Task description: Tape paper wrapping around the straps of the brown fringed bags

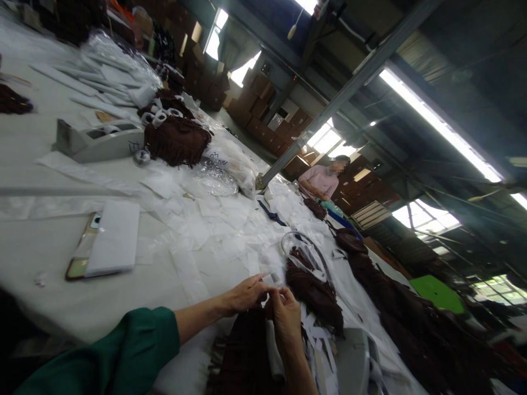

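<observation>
Worktable (173, 296) with a pale cover. Landmark for all places below: the near bag (242, 351), dark brown and fringed, at the table's close edge, partly hidden under the wearer's forearms.

Left hand (246, 295): just above the far end of the near bag, fingers curled nearly closed, thumb and fingertips pinching a small white slip (272, 280). Right hand (286, 315): beside it, over the right side of the near bag, fingers bent, tips drawn together at the lower edge of the same slip. Print on the slip too small to read. Pale wrapped length (273, 345) along the near bag, next to the right wrist. Green sleeve (135, 343) on the left arm.

Right of the near bag: a second brown bag (315, 291), its handle (315, 238) looped upward in clear wrap; loose white strips (325, 343); a grey tape dispenser (354, 356). Farther right, a long heap of brown goods (391, 296) and a green tabletop (437, 292).

Left of the near bag: a phone (78, 263), partly covered by a white packet (114, 238). Well beyond the near bag: another tape dispenser (99, 140), a third fringed bag (177, 140), a co-worker in a pink top (319, 180), and stacked cartons (263, 120).
</observation>
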`<state>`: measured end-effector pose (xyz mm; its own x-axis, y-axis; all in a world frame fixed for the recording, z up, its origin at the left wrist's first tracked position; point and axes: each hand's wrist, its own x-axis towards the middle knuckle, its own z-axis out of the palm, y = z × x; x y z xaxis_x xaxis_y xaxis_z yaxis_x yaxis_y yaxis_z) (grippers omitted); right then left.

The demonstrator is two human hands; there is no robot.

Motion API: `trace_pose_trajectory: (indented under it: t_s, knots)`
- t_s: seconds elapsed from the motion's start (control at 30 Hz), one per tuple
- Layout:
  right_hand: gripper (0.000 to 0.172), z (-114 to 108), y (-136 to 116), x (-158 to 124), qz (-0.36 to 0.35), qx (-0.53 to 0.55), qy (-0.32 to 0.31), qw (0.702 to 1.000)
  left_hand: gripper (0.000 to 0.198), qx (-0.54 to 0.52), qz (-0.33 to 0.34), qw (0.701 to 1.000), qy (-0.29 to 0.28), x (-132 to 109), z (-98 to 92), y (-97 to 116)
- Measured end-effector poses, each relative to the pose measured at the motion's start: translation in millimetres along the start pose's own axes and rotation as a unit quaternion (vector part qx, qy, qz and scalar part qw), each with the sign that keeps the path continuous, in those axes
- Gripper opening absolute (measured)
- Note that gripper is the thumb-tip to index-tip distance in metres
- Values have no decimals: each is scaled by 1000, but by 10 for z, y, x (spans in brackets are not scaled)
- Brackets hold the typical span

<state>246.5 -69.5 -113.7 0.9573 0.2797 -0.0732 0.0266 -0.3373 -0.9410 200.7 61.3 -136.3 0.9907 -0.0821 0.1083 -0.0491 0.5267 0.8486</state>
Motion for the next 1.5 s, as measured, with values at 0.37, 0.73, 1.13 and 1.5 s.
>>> trace_pose_trajectory:
  t_s: [0.37, 0.73, 1.13, 1.5]
  knots:
    - [42, -83, -197, 42, -92, -58, -68, 992, 21, -51, -6, 998, -30, 17, -68, 87]
    - [39, 15, -279, -40, -93, -113, -1, 989, 29, 12, 21, 1000, -15, 13, -90, 104]
    - [43, 182, -415, -108, -81, -77, 76, 991, 28, 32, 51, 996, 66, 72, -94, 23]
    - [81, 188, -214, -86, -4, 26, 37, 999, 13, 148, 52, 988, -11, -66, -67, -12]
